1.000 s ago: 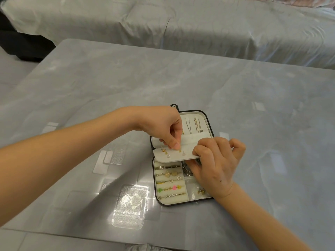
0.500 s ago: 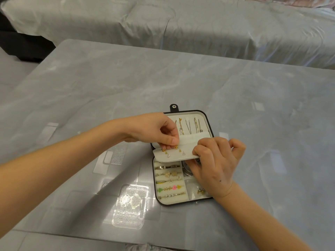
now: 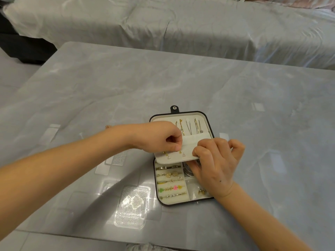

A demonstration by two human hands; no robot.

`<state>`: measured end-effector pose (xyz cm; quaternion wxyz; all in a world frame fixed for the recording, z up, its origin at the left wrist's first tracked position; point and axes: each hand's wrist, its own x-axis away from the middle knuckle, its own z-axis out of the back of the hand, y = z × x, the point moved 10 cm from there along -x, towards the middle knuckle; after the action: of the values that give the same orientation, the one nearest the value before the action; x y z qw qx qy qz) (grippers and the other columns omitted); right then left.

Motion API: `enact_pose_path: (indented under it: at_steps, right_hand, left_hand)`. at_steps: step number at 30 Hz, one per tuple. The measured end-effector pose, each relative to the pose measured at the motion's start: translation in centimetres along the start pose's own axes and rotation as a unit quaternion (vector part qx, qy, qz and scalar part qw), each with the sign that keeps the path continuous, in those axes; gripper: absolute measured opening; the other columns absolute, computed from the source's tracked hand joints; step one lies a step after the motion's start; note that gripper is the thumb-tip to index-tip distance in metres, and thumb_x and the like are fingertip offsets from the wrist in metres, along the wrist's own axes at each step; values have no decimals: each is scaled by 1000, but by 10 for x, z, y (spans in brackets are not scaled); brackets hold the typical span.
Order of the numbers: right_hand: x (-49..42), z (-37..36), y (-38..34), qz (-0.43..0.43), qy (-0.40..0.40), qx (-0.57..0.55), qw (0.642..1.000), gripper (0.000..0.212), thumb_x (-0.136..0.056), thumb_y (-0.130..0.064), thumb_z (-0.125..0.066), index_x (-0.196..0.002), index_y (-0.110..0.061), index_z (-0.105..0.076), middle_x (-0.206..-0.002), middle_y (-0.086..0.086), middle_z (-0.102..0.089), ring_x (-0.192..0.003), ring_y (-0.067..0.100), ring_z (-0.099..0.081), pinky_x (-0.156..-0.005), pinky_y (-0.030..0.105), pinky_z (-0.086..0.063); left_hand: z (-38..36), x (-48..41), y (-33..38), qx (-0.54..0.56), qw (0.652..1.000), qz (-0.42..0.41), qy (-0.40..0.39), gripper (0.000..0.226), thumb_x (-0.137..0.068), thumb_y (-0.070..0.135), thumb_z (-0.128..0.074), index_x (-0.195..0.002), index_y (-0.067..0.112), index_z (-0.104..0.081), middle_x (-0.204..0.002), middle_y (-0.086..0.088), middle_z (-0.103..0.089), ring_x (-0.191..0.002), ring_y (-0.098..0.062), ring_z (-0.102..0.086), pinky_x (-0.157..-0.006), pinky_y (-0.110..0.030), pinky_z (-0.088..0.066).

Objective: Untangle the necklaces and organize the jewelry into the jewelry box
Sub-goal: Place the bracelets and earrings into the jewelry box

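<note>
A small black jewelry box (image 3: 196,201) lies open on the grey table. Necklaces (image 3: 188,126) hang in its lid. Rows of rings (image 3: 170,182) fill the left of its base, and small pieces (image 3: 200,192) lie in the lower right compartment. A white earring panel (image 3: 186,151) with studs is raised over the hinge. My left hand (image 3: 159,136) pinches at the panel's upper left with curled fingers; what it pinches is too small to tell. My right hand (image 3: 215,165) grips the panel's right edge, thumb underneath.
A clear plastic case (image 3: 133,207) lies on the table left of the box. A tiny gold piece (image 3: 108,126) sits by my left forearm. Flat clear patches (image 3: 102,169) mark the tabletop. A sofa under a grey sheet (image 3: 181,24) stands beyond the table's far edge.
My left hand has drawn back to the left along the panel, uncovering the necklaces in the lid. My right hand keeps its grip on the panel.
</note>
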<state>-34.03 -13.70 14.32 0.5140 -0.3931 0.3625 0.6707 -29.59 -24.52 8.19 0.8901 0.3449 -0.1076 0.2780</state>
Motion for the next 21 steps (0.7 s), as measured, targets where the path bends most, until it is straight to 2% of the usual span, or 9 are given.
enact_pose_path:
  at_steps: [4, 6, 7, 9, 10, 12, 15, 18, 21]
  right_hand:
    - [-5, -4, 3, -5, -12, -4, 1000, 32, -74, -26, -72, -78, -17, -42, -66, 0, -63, -70, 16, -44, -70, 35, -26]
    - [-14, -12, 4, -1, -38, -13, 999, 34, -76, -34, -73, -81, -17, -43, -70, 0, -64, -73, 16, -45, -72, 35, -27]
    - [-20, -17, 4, 3, -57, -16, 998, 36, -76, -38, -73, -83, -17, -44, -72, 0, -64, -74, 16, -45, -74, 36, -28]
    - [-33, -31, 6, 13, -111, -13, 994, 40, -72, -43, -73, -86, -17, -47, -76, 0, -64, -76, 18, -47, -77, 37, -29]
    - [-39, -41, 7, 19, -147, -12, 989, 44, -68, -46, -75, -89, -16, -50, -78, 0, -63, -76, 20, -50, -78, 38, -29]
    - [-47, -64, 12, 31, -226, -13, 973, 53, -61, -51, -78, -95, -15, -57, -82, 0, -63, -76, 24, -54, -80, 39, -28]
    - [-53, -94, 19, 19, -341, -53, 938, 63, -60, -55, -76, -108, -16, -61, -93, 0, -63, -85, 27, -57, -83, 37, -25]
    - [-46, -121, 27, -43, -452, -112, 884, 64, -73, -58, -65, -125, -24, -50, -114, -4, -58, -105, 20, -49, -90, 33, -24]
    - [-40, -140, 35, -99, -498, -141, 850, 61, -80, -60, -56, -131, -29, -45, -126, -8, -55, -115, 17, -46, -96, 34, -25]
  left_hand:
    - [16, 16, -11, 123, 991, 16, 52, 8, -90, 23, -59, -86, 24, -65, -81, 18, -62, -75, 9, -56, -65, -4, -40]
    - [46, 38, -37, 200, 966, 51, 159, 14, -92, 21, -55, -87, 26, -67, -84, 16, -65, -83, 9, -59, -68, -6, -44]
    - [62, 53, -58, 219, 946, 75, 228, 16, -93, 17, -54, -87, 25, -67, -84, 14, -66, -81, 7, -59, -70, -11, -47]
    - [81, 84, -103, 208, 909, 142, 331, 17, -93, 11, -53, -88, 20, -66, -83, 6, -66, -82, -5, -61, -71, -26, -48]
    - [82, 96, -123, 185, 898, 183, 354, 16, -92, 9, -53, -88, 16, -66, -85, 1, -66, -84, -13, -60, -68, -24, -46]
    - [75, 112, -157, 132, 885, 258, 363, 13, -91, 7, -55, -94, 8, -67, -92, -9, -66, -84, -21, -57, -62, -24, -40]
    - [60, 119, -184, 81, 880, 314, 348, 14, -90, 11, -58, -98, 4, -67, -96, -14, -67, -84, -25, -57, -67, -25, -34]
    - [50, 112, -188, 65, 893, 304, 325, 10, -88, 18, -62, -87, 11, -69, -88, -7, -72, -81, -24, -62, -68, -30, -43]
    - [48, 104, -180, 44, 902, 274, 331, 7, -85, 19, -66, -85, 14, -69, -81, -6, -72, -76, -23, -62, -72, -31, -46]
